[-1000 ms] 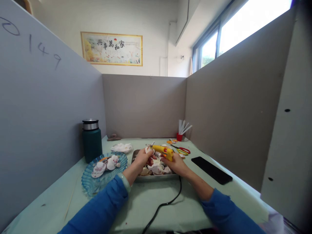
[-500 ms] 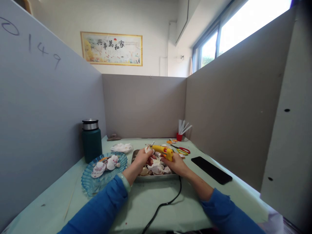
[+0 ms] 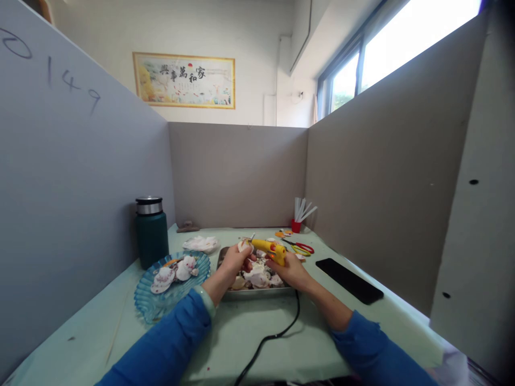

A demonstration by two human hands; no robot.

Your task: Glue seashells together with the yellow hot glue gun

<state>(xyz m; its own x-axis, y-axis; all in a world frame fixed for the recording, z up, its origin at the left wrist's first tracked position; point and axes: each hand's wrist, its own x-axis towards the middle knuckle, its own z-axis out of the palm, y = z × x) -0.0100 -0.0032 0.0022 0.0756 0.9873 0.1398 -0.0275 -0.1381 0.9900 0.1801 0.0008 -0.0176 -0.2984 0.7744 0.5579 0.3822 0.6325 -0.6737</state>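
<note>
My left hand is closed round a small pale seashell, held above a metal tray of mixed shells. My right hand grips a yellow hot glue gun whose nozzle points left and meets the shell. The gun's black cord runs back over the table toward me. Both arms wear blue sleeves.
A blue glass plate with a few shells sits left of the tray, a dark green flask behind it. Scissors, a red cup of white sticks, a black phone and a white tissue lie around. Grey partitions wall the desk.
</note>
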